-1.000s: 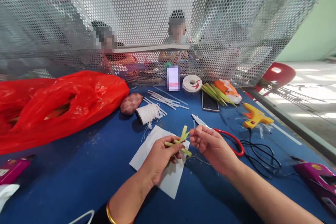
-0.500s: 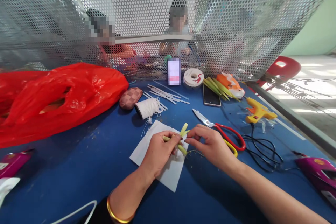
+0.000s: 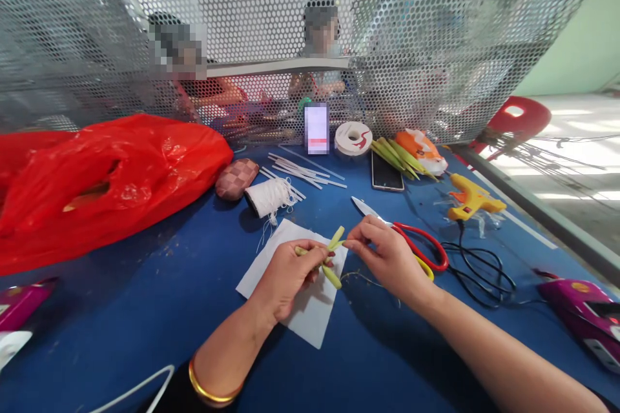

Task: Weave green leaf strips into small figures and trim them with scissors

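Note:
Over a white sheet of paper [image 3: 310, 322], my left hand [image 3: 283, 274] is closed around a small bundle of folded pale green leaf strips [image 3: 332, 277]. Its strips stick out in several directions between thumb and fingers; the palm side is hidden. My right hand [image 3: 385, 255] pinches the thin tip of one green strip at the bundle's right side. A fine thread [image 3: 361, 276] lies below that hand. Scissors [image 3: 365, 208] with red and yellow handles rest just beyond the right hand, which partly covers them.
Ahead lie a thread spool [image 3: 268, 197], white sticks [image 3: 303, 171], a checkered pouch [image 3: 237, 179], a ribbon roll [image 3: 353, 139], a phone [image 3: 386, 172] and green leaves [image 3: 397, 158]. A yellow glue gun [image 3: 472, 199] with black cord lies right, a red bag [image 3: 145, 187] left. Perforated sheeting [image 3: 252, 13] hangs behind.
My right hand has turned and its fingers have closed on the strip's tip beside the bundle. My left hand keeps its hold, the bundle tilting slightly. The camera view has shifted a little.

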The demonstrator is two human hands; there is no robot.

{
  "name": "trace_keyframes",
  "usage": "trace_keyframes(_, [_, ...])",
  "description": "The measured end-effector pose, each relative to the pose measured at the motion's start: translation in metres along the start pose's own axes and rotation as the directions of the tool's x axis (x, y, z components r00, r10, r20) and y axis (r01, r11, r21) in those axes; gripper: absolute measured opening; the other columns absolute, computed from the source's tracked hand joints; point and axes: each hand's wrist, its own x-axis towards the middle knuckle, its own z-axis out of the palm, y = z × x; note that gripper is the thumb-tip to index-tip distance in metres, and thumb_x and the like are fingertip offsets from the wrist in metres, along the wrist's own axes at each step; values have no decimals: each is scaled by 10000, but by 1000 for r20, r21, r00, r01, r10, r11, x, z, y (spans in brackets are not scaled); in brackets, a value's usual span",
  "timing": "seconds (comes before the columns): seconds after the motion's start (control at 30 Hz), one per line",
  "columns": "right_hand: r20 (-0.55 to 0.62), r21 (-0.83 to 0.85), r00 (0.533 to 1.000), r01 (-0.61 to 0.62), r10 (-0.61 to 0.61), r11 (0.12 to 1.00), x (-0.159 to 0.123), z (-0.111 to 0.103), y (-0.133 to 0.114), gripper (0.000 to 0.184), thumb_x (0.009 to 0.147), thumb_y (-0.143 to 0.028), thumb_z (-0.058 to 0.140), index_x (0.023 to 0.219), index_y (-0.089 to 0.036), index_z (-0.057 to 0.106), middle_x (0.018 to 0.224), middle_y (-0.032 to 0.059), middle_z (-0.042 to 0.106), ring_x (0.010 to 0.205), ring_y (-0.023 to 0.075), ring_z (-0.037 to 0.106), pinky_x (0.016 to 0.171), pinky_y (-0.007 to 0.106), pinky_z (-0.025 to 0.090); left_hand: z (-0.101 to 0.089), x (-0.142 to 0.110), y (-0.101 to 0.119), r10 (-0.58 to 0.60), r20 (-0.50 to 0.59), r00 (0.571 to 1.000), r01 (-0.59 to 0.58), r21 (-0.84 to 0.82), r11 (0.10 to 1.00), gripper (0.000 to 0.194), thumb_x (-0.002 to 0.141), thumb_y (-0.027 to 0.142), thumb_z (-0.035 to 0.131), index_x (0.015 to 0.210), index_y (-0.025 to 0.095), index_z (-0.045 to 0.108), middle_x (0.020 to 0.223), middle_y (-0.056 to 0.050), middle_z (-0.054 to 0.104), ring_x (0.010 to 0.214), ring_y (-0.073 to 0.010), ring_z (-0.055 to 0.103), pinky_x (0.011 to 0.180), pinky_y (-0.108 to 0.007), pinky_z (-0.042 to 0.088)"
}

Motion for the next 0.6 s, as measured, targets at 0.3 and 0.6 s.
trace_keyframes(0.3, [119, -787, 938, -110, 324, 607, 2, -41, 16, 141, 878, -277, 540, 944, -166, 595, 892, 120, 656, 793, 266, 660, 614, 324, 420, -9, 7, 0, -36, 32, 999, 41, -166, 985, 276, 718, 375, 726, 784, 112, 676, 763, -48, 632, 473, -32, 418, 361, -163, 145])
trace_keyframes(0.6, [152, -854, 854, -140, 497, 501, -10, -49, 25, 388, 744, -91, 538, 1131, -122, 532, 952, 156, 644, 828, 302, 685, 536, 294, 374, -14, 7, 6, 16, -105, 994, -37, -201, 979, 195, 655, 269, 726, 731, 108, 646, 710, -59, 655, 447, -30, 429, 352, -157, 152])
